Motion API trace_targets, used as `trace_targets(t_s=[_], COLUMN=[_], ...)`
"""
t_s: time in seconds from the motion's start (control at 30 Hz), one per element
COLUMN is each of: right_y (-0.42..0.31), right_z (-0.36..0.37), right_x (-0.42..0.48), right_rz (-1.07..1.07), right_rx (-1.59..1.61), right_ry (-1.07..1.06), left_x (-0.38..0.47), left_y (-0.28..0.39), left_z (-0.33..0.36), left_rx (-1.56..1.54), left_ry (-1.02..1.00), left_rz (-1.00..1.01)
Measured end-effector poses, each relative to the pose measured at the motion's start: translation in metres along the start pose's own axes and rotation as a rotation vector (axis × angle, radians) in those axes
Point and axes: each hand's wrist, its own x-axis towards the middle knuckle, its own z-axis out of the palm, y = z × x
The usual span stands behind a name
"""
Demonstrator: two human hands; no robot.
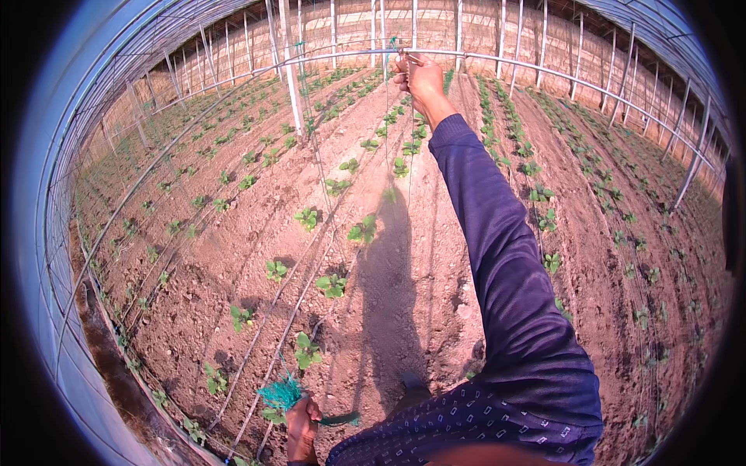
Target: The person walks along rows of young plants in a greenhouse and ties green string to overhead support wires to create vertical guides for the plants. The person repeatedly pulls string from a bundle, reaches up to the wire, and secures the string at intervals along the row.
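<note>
My right hand (424, 81) is raised at the top centre, close against a curved metal pipe (495, 56) of the greenhouse frame. Its fingers are bent around something small and thin that I cannot make out. A bit of green twine (393, 42) shows at the pipe just left of these fingers, and thin strings hang down below. Low in the picture, my left hand (303, 416) is closed around a bundle of green twine (281, 393); frayed strands stick out above the fist and a tail comes out to its right.
Rows of young leafy plants (331, 285) grow in the soil, with thin irrigation lines (280, 343) along them. A pale post (291, 76) stands at the upper left. Plastic film (76, 373) and frame pipes curve along the left, and a wall (484, 29) closes the far end.
</note>
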Motion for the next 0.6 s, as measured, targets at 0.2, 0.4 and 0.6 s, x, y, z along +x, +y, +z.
trace_targets(t_s=[0.2, 0.4, 0.6], right_y=[0.001, 0.002, 0.073], right_z=[0.008, 0.004, -0.038], right_x=[0.012, 0.017, 0.019], right_rz=[0.025, 0.091, 0.058], right_rx=[0.212, 0.317, -0.503], right_ry=[0.047, -0.063, -0.039], left_x=[0.003, 0.004, 0.007], left_y=[-0.002, -0.005, -0.009], left_z=[-0.006, -0.008, -0.005], left_rx=[-0.028, -0.062, -0.102], left_ry=[-0.049, 0.003, -0.028], left_rz=[0.068, 0.058, 0.1])
